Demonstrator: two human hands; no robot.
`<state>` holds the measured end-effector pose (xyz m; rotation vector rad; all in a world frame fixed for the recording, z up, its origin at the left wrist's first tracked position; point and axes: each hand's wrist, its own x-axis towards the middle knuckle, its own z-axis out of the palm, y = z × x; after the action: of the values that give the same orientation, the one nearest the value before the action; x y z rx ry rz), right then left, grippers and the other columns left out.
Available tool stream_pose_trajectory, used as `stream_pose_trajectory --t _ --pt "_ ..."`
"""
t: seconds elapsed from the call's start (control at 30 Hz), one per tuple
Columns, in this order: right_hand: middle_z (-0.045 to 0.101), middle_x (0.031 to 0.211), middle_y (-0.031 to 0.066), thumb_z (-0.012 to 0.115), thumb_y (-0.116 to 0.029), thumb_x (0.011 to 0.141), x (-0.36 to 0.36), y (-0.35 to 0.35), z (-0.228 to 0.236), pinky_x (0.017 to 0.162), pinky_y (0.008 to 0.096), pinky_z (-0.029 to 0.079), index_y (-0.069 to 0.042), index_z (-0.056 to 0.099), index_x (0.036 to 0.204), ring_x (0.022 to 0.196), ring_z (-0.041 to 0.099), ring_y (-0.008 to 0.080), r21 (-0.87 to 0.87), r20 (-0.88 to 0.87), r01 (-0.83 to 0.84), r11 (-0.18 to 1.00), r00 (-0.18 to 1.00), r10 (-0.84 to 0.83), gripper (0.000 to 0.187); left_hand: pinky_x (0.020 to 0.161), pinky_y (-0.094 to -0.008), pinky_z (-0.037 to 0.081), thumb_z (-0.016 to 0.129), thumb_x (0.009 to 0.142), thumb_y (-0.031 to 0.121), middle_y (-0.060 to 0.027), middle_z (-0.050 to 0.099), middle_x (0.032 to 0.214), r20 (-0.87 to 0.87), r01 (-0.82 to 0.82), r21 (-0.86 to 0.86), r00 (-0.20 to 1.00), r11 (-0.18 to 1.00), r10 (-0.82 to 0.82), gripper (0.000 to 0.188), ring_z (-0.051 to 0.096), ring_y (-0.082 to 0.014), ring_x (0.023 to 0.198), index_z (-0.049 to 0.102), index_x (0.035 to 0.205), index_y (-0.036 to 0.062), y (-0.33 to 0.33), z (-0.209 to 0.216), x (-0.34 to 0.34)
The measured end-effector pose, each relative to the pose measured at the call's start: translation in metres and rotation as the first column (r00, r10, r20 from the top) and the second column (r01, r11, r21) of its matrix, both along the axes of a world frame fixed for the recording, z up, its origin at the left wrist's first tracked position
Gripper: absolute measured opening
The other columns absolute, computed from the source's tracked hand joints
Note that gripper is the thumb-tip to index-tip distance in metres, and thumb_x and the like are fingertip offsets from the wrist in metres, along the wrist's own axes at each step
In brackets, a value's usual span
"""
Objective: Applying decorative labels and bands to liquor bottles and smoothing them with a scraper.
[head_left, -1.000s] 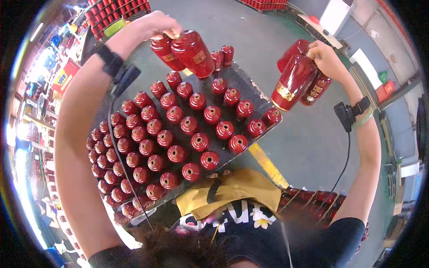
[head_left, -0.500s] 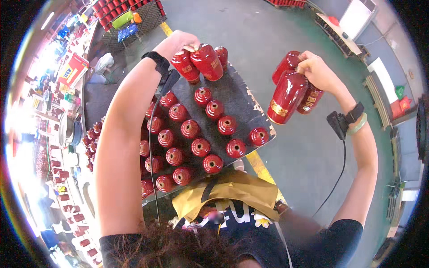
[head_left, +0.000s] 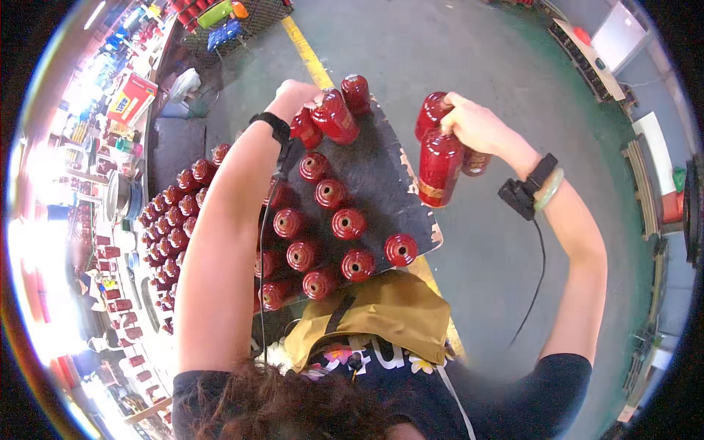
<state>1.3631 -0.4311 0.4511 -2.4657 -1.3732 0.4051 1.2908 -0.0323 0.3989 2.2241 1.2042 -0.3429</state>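
**Red bottles in both hands above a dark board**

Rows of red bottles (head_left: 169,213) stand at the left, partly hidden behind the person's left forearm. More upright red bottles (head_left: 331,224) fill the near half of the dark board (head_left: 381,172), seen from above with their round mouths showing; one stands close to the board's near right corner, by the chipped edge. The left hand (head_left: 297,95) is at the far edge of the board, clenched around the necks of two red bottles (head_left: 326,119) that hang tilted just over the board. Another bottle (head_left: 356,92) sits at the far corner just beside them. Beyond the board's right edge, over the grey floor (head_left: 469,242), the right hand (head_left: 477,126) grips a cluster of red bottles with gold bands (head_left: 438,165), bases pointing down, clear of the board. A mustard apron (head_left: 389,315) lies at the near edge.
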Motion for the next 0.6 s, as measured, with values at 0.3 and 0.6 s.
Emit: stream_pose_trajectory --t 0.3,0.6 --pt "0.061 0.134 0.0126 0.062 -0.005 0.087 0.030 0.070 -0.075 0.091 0.0445 0.055 -0.009 0.077 0.090 0.110 0.067 0.0369 -0.020 -0.076 -0.206 0.978 0.976 0.204 0.016 0.073 -0.0271 0.058 0.080 0.068 0.021 -0.0014 0.078 0.080 0.061 -0.153 -0.063 0.986 0.986 0.157 0.015 0.073 -0.0137 0.076 0.077 0.073 0.0064 -0.013 -0.052 0.000" --pt "0.062 0.117 0.0153 0.067 -0.008 0.083 0.048 0.130 -0.135 0.082 0.0488 0.055 -0.005 0.074 0.086 0.103 0.067 0.0390 0.050 -0.037 -0.375 0.926 0.925 0.377 0.008 0.071 -0.0300 0.057 0.077 0.067 0.019 -0.0082 0.076 0.077 0.115 -0.226 -0.057 0.966 0.972 0.232 0.018 0.074 -0.0178 0.076 0.074 0.071 0.0019 -0.014 -0.091 -0.006"
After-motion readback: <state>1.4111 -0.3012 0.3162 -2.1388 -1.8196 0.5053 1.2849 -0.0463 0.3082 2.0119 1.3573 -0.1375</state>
